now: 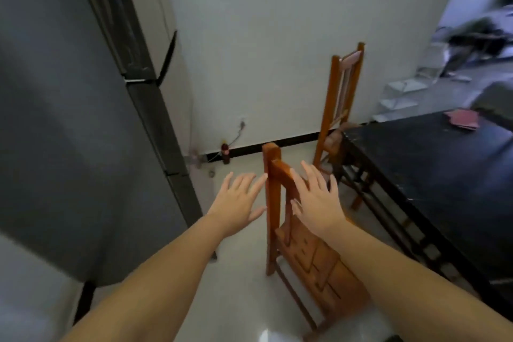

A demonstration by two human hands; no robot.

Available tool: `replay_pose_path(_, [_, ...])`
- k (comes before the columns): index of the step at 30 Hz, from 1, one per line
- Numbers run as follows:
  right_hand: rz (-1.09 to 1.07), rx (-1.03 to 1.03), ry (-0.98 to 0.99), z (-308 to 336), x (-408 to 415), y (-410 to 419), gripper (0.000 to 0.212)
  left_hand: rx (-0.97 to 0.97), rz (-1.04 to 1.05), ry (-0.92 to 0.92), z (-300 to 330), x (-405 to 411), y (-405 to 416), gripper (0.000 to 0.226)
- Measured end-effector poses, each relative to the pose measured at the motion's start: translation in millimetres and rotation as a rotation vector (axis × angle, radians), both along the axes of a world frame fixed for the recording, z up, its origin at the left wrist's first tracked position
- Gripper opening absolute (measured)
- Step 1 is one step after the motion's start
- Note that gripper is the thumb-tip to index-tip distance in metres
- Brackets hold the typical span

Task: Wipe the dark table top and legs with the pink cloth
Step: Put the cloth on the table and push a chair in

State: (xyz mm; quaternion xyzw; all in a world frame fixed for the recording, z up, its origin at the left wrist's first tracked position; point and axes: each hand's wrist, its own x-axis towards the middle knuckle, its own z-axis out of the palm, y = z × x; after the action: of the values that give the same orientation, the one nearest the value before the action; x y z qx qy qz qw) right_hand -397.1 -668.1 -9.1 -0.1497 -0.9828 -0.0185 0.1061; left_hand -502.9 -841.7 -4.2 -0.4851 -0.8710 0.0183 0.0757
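Observation:
The dark table (433,175) fills the right side, its black top glossy and its legs and rails showing along the near left edge. The pink cloth (463,119) lies folded on the far part of the top. Both my hands are stretched out in front of me with fingers spread and hold nothing. My left hand (240,197) hovers just left of a wooden chair's back. Over that chair's backrest is my right hand (316,200). Both hands are well left of the table and far from the cloth.
A wooden chair (302,244) stands right in front of me on the pale floor. A second wooden chair (340,103) is pushed against the table's far corner. A tall grey refrigerator (83,119) fills the left. A small bottle (225,153) stands by the white wall.

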Motion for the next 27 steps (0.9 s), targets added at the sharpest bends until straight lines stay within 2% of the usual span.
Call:
replay_pose_path(3, [-0.232, -0.158, -0.083, -2, -2, -2, 0.060, 0.082, -0.236, 0.025, 1, -29, 38, 0.067])
replay_pose_path(6, [-0.427, -0.144, -0.100, -1, 3, -1, 0.038, 0.037, -0.487, -0.018, -4, -47, 77, 0.067])
replay_pose_path(8, [-0.554, -0.143, -0.167, 0, 11, -2, 0.038, -0.041, -0.596, -0.059, -8, -52, 98, 0.066])
replay_pose_path(11, [-0.706, -0.186, -0.207, 1, 21, -6, 0.042, -0.060, -0.723, -0.051, -9, -60, 122, 0.053])
replay_pose_path(16, [-0.803, -0.178, -0.327, 8, 23, -11, 0.049, -0.165, -0.975, -0.019, -5, -82, 150, 0.049])
replay_pose_path(20, [-0.842, -0.164, -0.320, 8, 25, -10, 0.051, -0.131, -1.165, 0.032, -8, -88, 170, 0.051])
replay_pose_path(27, [-0.859, -0.105, -0.251, 6, 32, 20, 0.056, -0.140, -1.287, 0.034, -7, -87, 226, 0.053])
